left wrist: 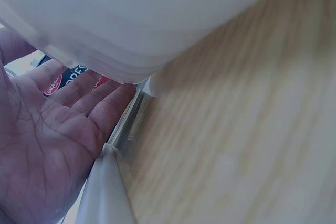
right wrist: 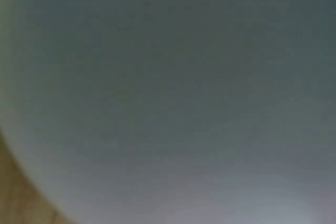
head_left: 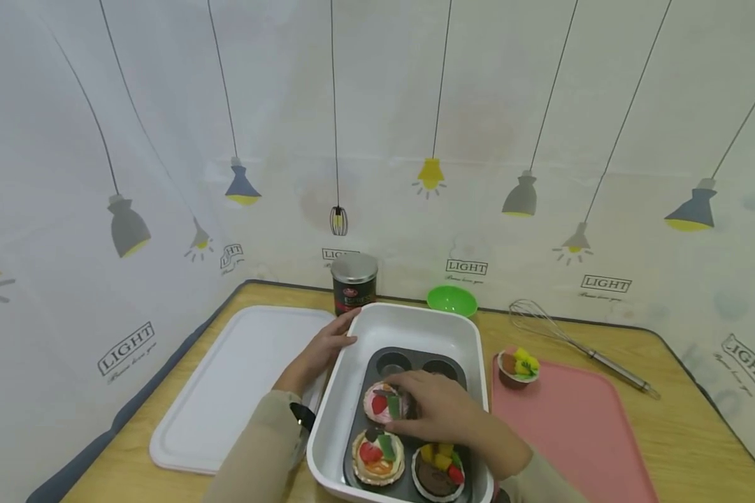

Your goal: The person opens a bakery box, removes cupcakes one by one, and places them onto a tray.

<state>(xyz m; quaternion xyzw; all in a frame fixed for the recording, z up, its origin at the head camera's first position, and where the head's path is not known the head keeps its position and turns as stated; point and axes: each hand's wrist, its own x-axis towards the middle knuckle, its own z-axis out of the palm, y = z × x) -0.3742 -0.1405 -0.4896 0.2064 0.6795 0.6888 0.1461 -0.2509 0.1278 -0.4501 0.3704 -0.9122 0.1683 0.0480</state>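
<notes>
A white deep pan (head_left: 368, 325) holds a dark muffin tin (head_left: 363, 370). My left hand (head_left: 321, 349) rests at the pan's left side, thumb near the rim; in the left wrist view its fingers (left wrist: 113, 109) stretch along the outside wall. Over the tin, my right hand (head_left: 443, 409) holds a pink-topped cupcake (head_left: 377, 404) between thumb and fingers, in the middle left cup. Nearer me sit an orange-and-cream cupcake (head_left: 377, 461) and a chocolate cupcake (head_left: 437, 478). The far left cup (head_left: 393, 363) is bare; my right hand covers the middle right one. The right wrist view is blurred.
Left of the pan lies a white tray (head_left: 226, 391). At right, a fruit-topped cupcake (head_left: 517, 368) stands on a pink tray (head_left: 572, 419), with a whisk (head_left: 579, 346) behind. A black tin can (head_left: 354, 286) and a green bowl (head_left: 453, 300) stand by the back wall.
</notes>
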